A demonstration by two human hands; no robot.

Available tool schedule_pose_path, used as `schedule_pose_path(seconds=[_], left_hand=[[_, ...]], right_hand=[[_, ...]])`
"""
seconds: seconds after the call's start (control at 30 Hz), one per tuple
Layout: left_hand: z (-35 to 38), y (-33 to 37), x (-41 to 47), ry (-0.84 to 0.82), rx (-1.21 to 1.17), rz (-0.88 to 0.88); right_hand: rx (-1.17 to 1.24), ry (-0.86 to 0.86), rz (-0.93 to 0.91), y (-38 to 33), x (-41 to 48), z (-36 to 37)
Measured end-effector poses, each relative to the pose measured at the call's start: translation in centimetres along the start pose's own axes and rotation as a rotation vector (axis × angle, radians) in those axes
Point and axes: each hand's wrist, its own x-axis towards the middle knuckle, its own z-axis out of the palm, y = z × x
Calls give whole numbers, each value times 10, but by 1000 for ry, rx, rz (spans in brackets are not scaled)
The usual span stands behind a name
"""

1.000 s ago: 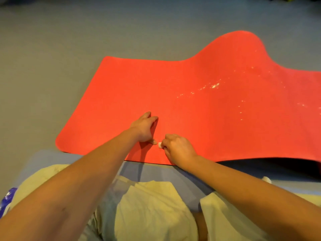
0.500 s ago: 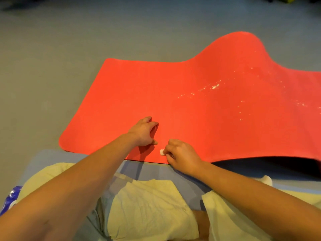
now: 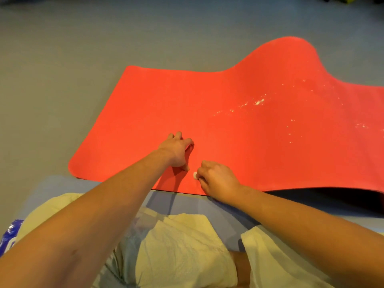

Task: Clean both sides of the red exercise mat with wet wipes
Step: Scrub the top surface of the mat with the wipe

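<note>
The red exercise mat (image 3: 239, 113) lies on the grey floor, its left end flat and a hump rising at the right. White specks dot its right part. My left hand (image 3: 177, 150) presses on the mat near the front edge, thumb out toward the right. Just to its right, my right hand (image 3: 218, 179) has its fingers curled round a small balled-up white wipe (image 3: 195, 175), of which only a bit shows, held against the mat.
Grey floor (image 3: 62, 80) surrounds the mat. A blue-grey pad (image 3: 187, 202) lies under the mat's front edge, beneath my knees. A blue-and-white packet (image 3: 10, 233) peeks in at the lower left. The mat's raised right front edge casts a dark gap.
Both hands stay close together near the mat's front edge; the right hand with the wipe shifted slightly, and the view drifted a little.
</note>
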Motion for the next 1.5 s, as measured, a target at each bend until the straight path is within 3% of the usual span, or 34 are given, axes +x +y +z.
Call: schedule_pose_path(seconds=[0.13,0.33,0.47,0.63,0.77,0.97,1.17,1.43,1.5], left_hand=[[-8,-1,14,26,-10,4],[-1,0,24,61,-68,3],[-4,-4,29,-2,-63,19],[-21,-4,43,-21,73,36],[-21,-6,62,81,-43,29],[-23,-1,85,70,-50,9],[-33,-8,98,-22,-15,54],[-45,-11,117,52,15,40],[-41,-9,119,102,-5,29]], right_hand=[[-32,-169,-126,-9,-17,-6],[-50,-70,182,25,61,-23],[-48,-16,351,44,96,-30],[-40,-27,181,36,64,-19],[43,-107,113,43,49,-21],[-24,13,244,80,118,-34],[-107,7,405,115,177,-48],[-158,-82,146,98,128,-36],[-125,-60,165,101,132,-36]])
